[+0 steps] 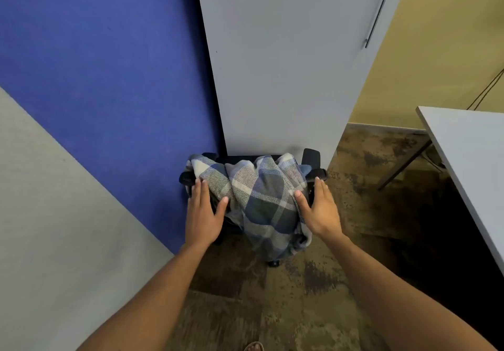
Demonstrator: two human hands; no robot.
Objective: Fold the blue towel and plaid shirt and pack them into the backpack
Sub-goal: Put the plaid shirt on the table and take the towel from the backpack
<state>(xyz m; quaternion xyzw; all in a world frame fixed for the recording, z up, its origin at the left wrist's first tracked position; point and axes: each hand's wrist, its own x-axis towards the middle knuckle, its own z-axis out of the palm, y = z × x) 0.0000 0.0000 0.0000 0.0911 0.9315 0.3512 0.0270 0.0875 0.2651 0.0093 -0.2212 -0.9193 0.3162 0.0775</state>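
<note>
- Both bare forearms reach forward and down from the bottom corners of the view, toward a black office chair [311, 157] that stands against a grey cabinet [286, 64].
- The left hand [203, 214] lies with fingers straight and together, thumb spread wide, at the chair's left edge; its fingertips touch the plaid shirt [261, 195] near the left armrest [186, 178].
- The right hand [320, 210] mirrors it at the chair's right edge, fingers straight, thumb splayed inward onto the cloth; it holds nothing pinched.
- One plaid shirt is in view, heaped over the chair's seat and hanging past its front edge toward the floor.
- The cloth looks like soft woven flannel, checked in navy, grey-blue and off-white, and lies in loose rumpled folds.
- A strip of plainer blue cloth shows at the heap's right edge; whether it is the towel cannot be told.
- Two armrests show, padded and dark.
- One blue felt-like partition [109, 78] stands to the left of the cabinet, which is smooth with a slim metal handle [380, 9].
- One pale desk [469, 146] juts in from the right edge of the view.
- The floor is mottled brown carpet [300, 296].
</note>
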